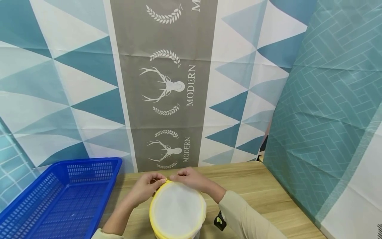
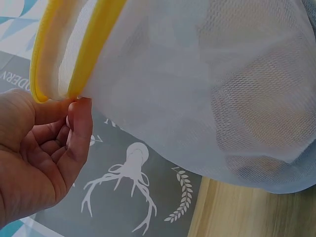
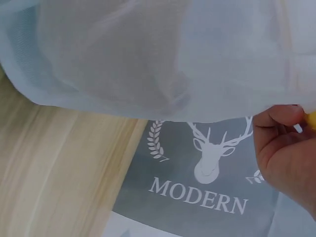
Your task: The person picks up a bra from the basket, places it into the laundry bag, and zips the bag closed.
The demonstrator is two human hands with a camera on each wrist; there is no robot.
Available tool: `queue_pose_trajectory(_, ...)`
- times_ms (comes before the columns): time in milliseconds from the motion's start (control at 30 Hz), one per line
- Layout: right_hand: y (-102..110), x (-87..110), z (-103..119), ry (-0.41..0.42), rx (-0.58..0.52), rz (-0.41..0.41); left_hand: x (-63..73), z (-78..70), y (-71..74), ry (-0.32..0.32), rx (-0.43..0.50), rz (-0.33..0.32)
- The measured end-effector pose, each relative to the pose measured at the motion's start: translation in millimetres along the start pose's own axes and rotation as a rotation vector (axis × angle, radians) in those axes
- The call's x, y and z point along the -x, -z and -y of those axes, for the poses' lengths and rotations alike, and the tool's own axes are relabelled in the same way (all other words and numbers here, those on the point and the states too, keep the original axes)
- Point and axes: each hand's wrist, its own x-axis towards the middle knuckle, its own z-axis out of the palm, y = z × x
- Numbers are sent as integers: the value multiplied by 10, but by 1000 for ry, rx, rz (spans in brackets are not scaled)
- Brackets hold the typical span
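Observation:
A white mesh laundry bag [image 1: 179,209] with yellow trim stands on the wooden table, its round end facing up. At the far edge of that end, my left hand [image 1: 144,188] pinches the yellow trim [image 2: 94,44] between thumb and fingertips. Close beside it, my right hand [image 1: 192,179] pinches the same edge. The right wrist view shows the fingers of the right hand [image 3: 286,143] curled at the bag's edge, by a bit of yellow. Through the mesh [image 2: 261,94] a brownish-grey shape shows faintly; its kind cannot be made out.
A blue plastic basket [image 1: 111,172] with perforated sides stands to the left on the table [image 1: 253,186]. Under the right sleeve is a small black item [image 1: 220,223] with a yellow-green mark. A patterned cloth [image 1: 167,109] hangs behind, and a teal one [image 1: 328,109] at the right.

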Motion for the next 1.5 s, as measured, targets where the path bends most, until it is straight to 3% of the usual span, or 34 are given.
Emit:
queue_pose_trajectory(133,-12,-8,40,12,36,41,-8,-9,1,-13,-14,-10)
queue_pose_trajectory(600,-5,-13,4,50,66,33,0,-15,-22,-17,-34,-52)
queue_pose_trajectory(1500,16,10,-103,23,27,-19,42,29,3,27,28,-12)
